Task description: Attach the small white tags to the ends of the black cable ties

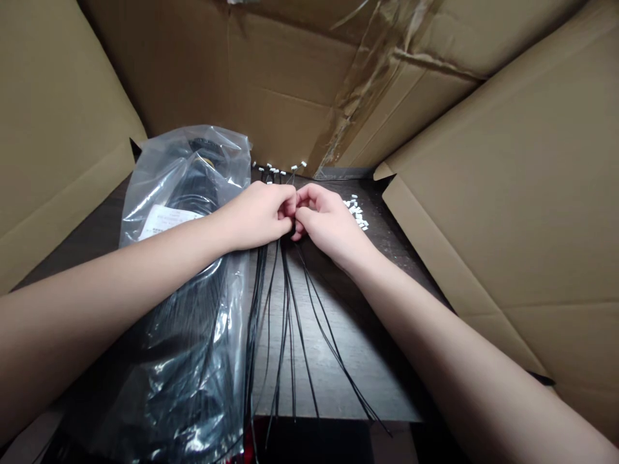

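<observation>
My left hand (258,216) and my right hand (325,222) meet over the middle of a dark wooden table (348,361). Both have their fingers curled together, pinching thin black wires (289,309) at the point where the fingertips touch. What sits between the fingertips is too small to make out. The wires run from my hands toward the near table edge and hang over it. Beyond my hands, several wire ends with small white connectors (275,170) lie fanned out. A small pile of loose white connectors (356,211) lies just right of my right hand.
A clear plastic bag (188,309) holding coiled black wire, with a white label, lies along the table's left side under my left forearm. Brown cardboard panels (507,193) wall in the table at the left, back and right.
</observation>
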`<state>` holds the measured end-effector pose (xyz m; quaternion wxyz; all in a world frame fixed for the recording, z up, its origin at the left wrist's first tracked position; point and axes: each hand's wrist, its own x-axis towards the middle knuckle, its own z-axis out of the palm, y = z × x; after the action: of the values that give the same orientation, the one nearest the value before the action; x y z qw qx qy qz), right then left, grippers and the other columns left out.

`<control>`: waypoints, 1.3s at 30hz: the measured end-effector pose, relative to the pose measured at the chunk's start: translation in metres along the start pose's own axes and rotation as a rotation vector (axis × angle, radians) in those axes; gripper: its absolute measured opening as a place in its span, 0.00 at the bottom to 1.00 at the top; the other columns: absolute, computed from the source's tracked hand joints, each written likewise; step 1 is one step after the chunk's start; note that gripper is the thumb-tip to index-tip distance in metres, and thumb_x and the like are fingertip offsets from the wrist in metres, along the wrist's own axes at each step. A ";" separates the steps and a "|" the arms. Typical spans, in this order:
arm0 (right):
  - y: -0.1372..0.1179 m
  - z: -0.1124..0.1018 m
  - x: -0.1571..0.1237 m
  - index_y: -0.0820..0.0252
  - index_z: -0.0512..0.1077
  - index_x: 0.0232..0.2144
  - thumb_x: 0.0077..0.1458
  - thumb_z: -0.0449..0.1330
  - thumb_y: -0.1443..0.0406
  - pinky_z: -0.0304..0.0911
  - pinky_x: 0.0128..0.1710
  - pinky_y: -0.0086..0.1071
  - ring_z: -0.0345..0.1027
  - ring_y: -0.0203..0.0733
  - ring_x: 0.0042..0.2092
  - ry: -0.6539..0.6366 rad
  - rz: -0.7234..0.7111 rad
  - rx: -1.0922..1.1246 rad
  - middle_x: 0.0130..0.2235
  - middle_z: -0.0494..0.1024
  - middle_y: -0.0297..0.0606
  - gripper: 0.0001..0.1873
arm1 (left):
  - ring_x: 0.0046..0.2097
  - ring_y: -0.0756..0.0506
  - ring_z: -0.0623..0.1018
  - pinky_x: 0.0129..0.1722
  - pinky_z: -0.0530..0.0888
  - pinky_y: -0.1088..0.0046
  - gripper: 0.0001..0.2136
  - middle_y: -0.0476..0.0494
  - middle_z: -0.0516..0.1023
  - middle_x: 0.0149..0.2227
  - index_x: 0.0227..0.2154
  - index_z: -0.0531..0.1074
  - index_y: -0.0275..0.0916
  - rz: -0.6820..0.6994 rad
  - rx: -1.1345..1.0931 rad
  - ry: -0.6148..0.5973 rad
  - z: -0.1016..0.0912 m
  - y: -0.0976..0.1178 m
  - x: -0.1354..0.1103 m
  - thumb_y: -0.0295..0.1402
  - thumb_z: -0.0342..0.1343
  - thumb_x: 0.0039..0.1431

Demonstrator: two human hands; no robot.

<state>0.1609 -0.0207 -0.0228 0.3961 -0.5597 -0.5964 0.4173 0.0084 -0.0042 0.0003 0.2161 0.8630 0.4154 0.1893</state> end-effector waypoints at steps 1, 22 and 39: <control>0.000 0.000 0.000 0.59 0.67 0.28 0.45 0.53 0.76 0.66 0.23 0.24 0.67 0.29 0.22 0.001 -0.002 -0.001 0.25 0.73 0.28 0.10 | 0.29 0.49 0.74 0.31 0.63 0.74 0.02 0.52 0.76 0.26 0.27 0.72 0.37 0.005 0.004 0.002 0.000 0.000 0.000 0.24 0.56 0.52; -0.003 0.001 -0.001 0.58 0.67 0.27 0.44 0.53 0.78 0.65 0.22 0.24 0.67 0.30 0.21 0.012 -0.001 -0.032 0.23 0.72 0.26 0.11 | 0.29 0.48 0.73 0.32 0.63 0.73 0.03 0.51 0.75 0.26 0.26 0.70 0.38 -0.002 0.043 0.004 0.002 0.000 -0.001 0.24 0.56 0.53; -0.001 0.000 0.001 0.59 0.67 0.28 0.46 0.53 0.77 0.67 0.23 0.23 0.66 0.28 0.22 -0.006 0.010 0.005 0.25 0.72 0.27 0.10 | 0.27 0.50 0.72 0.31 0.62 0.74 0.04 0.53 0.73 0.23 0.26 0.69 0.38 -0.013 -0.005 -0.008 0.000 0.001 0.000 0.24 0.56 0.52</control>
<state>0.1599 -0.0202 -0.0216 0.3936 -0.5604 -0.5937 0.4226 0.0089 -0.0043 0.0012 0.2213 0.8605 0.4198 0.1853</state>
